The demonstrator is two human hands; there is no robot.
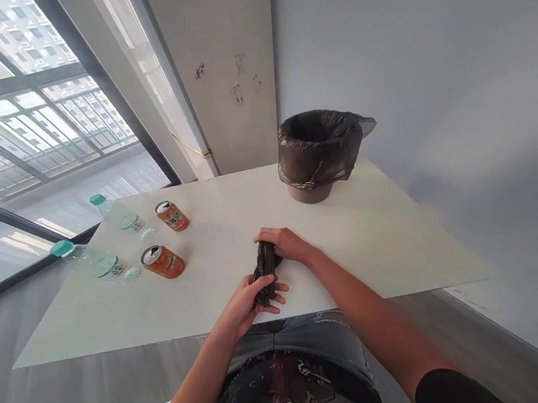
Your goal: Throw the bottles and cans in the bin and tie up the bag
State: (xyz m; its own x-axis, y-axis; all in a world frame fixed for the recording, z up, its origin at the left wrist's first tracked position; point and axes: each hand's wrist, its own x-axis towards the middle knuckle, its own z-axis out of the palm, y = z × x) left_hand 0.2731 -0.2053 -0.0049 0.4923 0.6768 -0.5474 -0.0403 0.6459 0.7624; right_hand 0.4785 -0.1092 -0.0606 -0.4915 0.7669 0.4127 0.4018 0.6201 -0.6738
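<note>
Between my two hands, above the near edge of the white table (230, 214), is a bunched black plastic bag (264, 263). My left hand (250, 298) grips its lower end, thumb on top and fingers beneath. Around the upper end my right hand (285, 243) is closed, with its fingers curled over the plastic. Farther back on the right stands a brownish trash bin (311, 194), upright and lined with a dark plastic bag (320, 153) folded over its rim.
Two orange drink cans (163, 262) with opened tops stand at the left. Beyond them are two clear plastic bottles (88, 261) with green caps. A wall (436, 102) borders the right side, and a large window (34, 115) is at the left.
</note>
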